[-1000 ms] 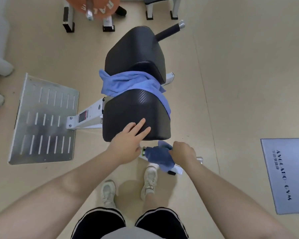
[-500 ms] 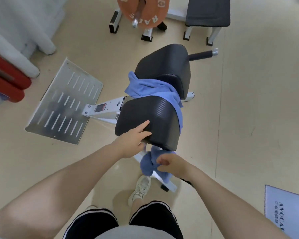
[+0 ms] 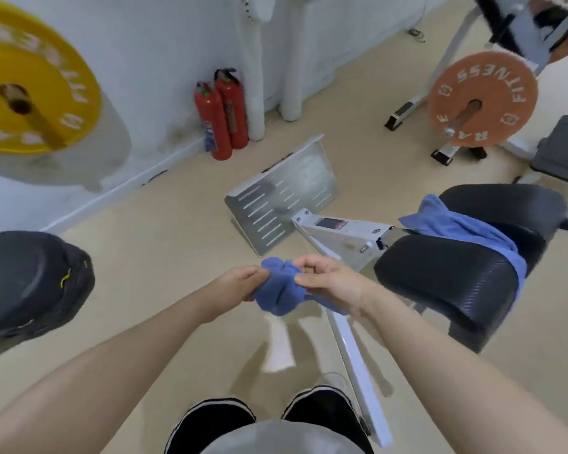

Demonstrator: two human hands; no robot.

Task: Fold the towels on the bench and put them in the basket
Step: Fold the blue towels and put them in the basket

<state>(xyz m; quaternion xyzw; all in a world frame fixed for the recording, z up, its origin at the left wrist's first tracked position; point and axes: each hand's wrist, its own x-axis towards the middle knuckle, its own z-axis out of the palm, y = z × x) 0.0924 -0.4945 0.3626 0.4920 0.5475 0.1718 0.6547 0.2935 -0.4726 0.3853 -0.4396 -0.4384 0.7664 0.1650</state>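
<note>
1. Two towels show, and neither is folded yet, so you are early in the task.
2. Your left hand [image 3: 240,283] and right hand [image 3: 325,280] both pinch the bunched blue towel [image 3: 281,294], held in the air in front of you, to the left of the bench [image 3: 446,280].
3. Across the bench lies the second towel [image 3: 466,231], draped and untouched.
4. No basket is in view; folding and placing both towels remain.
</note>
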